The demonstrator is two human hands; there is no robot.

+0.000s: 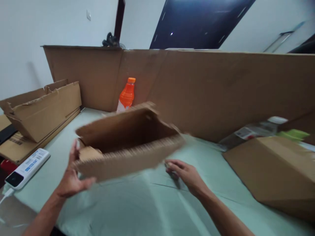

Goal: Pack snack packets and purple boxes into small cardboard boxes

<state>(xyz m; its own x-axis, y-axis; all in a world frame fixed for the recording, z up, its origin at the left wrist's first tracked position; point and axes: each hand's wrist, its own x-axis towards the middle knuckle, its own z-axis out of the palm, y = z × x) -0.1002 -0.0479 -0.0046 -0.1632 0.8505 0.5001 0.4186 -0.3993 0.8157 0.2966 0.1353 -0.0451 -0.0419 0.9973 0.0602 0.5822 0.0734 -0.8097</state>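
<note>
An open brown cardboard box point(128, 144) is tilted above the pale green table point(147, 203), its opening facing me, blurred by motion. My left hand point(72, 175) grips its left end, thumb under the near wall and fingers up along the side. My right hand point(183, 172) rests low on the table beside the box's right near corner, fingers curled around a small dark object I cannot make out.
An orange bottle point(126, 95) stands behind the box against a tall cardboard wall point(209, 85). Folded cardboard boxes point(41, 111) lie at left beside a white power strip point(26, 167). Another cardboard box point(275, 170) and packaged items point(258, 131) sit at right.
</note>
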